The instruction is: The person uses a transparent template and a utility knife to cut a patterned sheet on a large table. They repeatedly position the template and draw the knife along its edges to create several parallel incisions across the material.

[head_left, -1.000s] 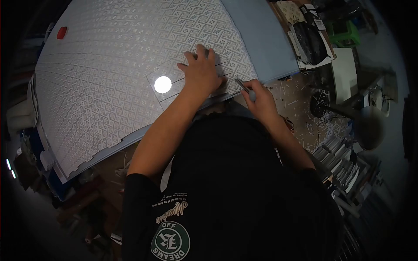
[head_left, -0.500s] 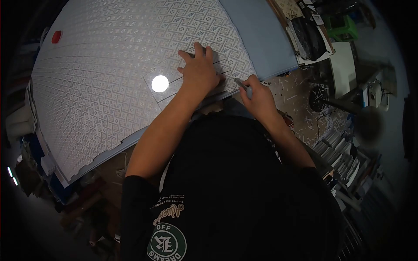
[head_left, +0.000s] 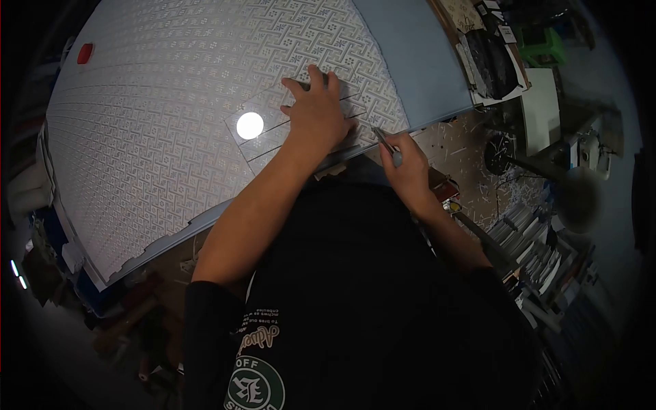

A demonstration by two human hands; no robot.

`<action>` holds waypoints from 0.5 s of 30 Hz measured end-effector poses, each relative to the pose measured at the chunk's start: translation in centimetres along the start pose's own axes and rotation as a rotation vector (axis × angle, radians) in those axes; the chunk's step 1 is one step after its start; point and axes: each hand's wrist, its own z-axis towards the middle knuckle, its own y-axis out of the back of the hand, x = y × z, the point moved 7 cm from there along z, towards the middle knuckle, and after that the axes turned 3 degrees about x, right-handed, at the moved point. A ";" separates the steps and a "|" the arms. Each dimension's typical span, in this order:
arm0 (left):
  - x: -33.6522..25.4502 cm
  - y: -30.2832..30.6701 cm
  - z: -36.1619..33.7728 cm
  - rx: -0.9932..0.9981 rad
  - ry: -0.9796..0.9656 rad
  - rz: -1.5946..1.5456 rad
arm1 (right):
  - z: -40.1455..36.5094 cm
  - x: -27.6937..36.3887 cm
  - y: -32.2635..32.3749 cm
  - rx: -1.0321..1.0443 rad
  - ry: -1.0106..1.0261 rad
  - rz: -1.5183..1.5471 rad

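My left hand [head_left: 317,115] presses with spread fingers on a clear flat plate [head_left: 247,149] marked with dark straight lines. Beneath it lies a large pale sheet [head_left: 184,116] with a woven lattice and small flower pattern. A bright round glare shows on the plate, left of my hand. In my closed right hand [head_left: 411,169] is a grey utility knife [head_left: 391,149], its tip over the sheet close to the near edge, right of the plate. My left wrist and forearm hide part of the plate.
A red round object [head_left: 85,53] sits on the sheet at far left. The blue-grey tabletop [head_left: 427,68] shows beyond the sheet's right edge. A green stool [head_left: 540,44] stands at upper right. White scraps litter the floor [head_left: 471,157], near stacked papers [head_left: 529,246].
My right hand with the knife has shifted slightly down toward the near table edge, and the knife is angled differently. My left hand stays spread on the plate. The view has shifted a little.
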 end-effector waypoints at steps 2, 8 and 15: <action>0.0 -0.1 0.1 0.008 0.005 0.013 | 0.1 -0.1 -0.2 -0.062 0.093 -0.032; 0.0 -0.3 0.1 -0.033 -0.001 0.022 | 6.4 0.1 -1.7 -0.145 0.155 -0.002; 0.2 0.0 -0.2 -0.050 -0.009 -0.021 | 12.0 -0.4 -3.6 -0.122 0.035 0.021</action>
